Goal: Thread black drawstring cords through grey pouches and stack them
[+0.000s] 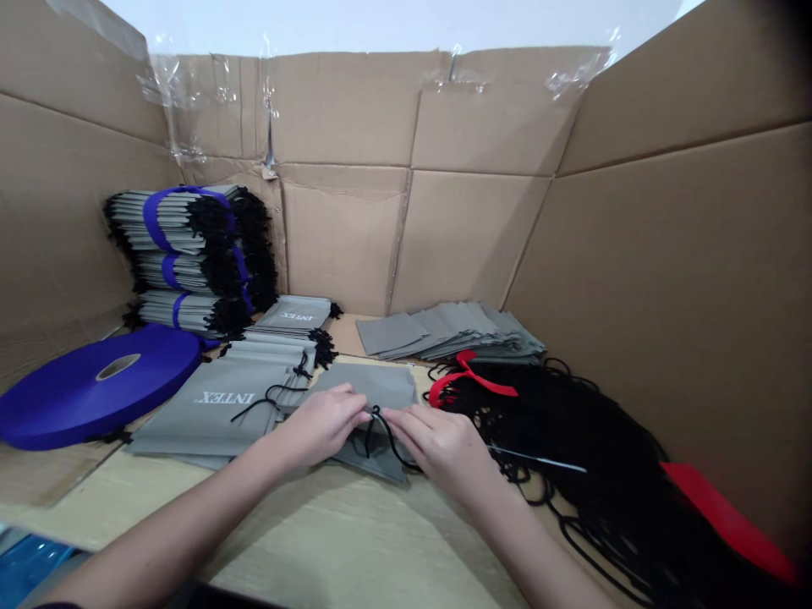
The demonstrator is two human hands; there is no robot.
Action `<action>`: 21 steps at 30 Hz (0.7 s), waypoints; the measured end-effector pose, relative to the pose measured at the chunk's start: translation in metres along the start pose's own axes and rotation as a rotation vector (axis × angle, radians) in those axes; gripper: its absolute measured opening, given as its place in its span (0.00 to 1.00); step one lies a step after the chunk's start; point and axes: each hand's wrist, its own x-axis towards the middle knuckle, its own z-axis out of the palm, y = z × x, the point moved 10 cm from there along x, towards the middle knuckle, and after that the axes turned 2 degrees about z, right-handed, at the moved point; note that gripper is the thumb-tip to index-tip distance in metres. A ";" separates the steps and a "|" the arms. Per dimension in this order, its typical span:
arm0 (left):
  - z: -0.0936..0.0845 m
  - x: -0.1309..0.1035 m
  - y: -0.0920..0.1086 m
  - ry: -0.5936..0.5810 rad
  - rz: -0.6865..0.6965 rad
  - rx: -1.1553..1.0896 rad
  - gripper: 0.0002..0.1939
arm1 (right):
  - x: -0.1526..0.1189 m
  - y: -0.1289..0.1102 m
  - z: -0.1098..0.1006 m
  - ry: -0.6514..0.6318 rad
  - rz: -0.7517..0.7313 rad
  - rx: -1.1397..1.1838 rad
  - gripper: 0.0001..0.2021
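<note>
A grey drawstring bag [381, 461] lies in front of me, with a black cord [375, 414] coming out of its edge in a small loop or knot. My left hand [333, 423] is pinched closed at the left of that loop, on the cord as far as I can see. From the right, my right hand [441, 440] pinches the cord too, with a loose end hanging below its fingers. Beneath and behind the bag are more grey pieces [361, 381]. Left of my hands, a pile of grey bags printed INTEX [222, 393] has black cords trailing from it.
Tied bundles of bags [171, 220] stand at the back left, behind a roll of blue ribbon [63, 381]. Flat grey pieces [457, 330] are fanned out at the back. A heap of black cords [571, 414], with red strips and a thin metallic rod [539, 458], fills the right. Cardboard walls [342, 220] enclose the table.
</note>
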 end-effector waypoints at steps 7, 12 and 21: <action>0.007 0.003 0.002 -0.007 -0.020 0.206 0.14 | 0.002 0.021 0.016 -0.126 0.267 0.365 0.08; 0.012 0.006 0.011 -0.036 0.023 0.271 0.14 | 0.001 0.019 0.020 -0.150 0.215 0.263 0.08; 0.014 0.010 0.013 -0.032 0.035 0.248 0.11 | 0.003 0.011 0.022 -0.146 0.144 0.149 0.11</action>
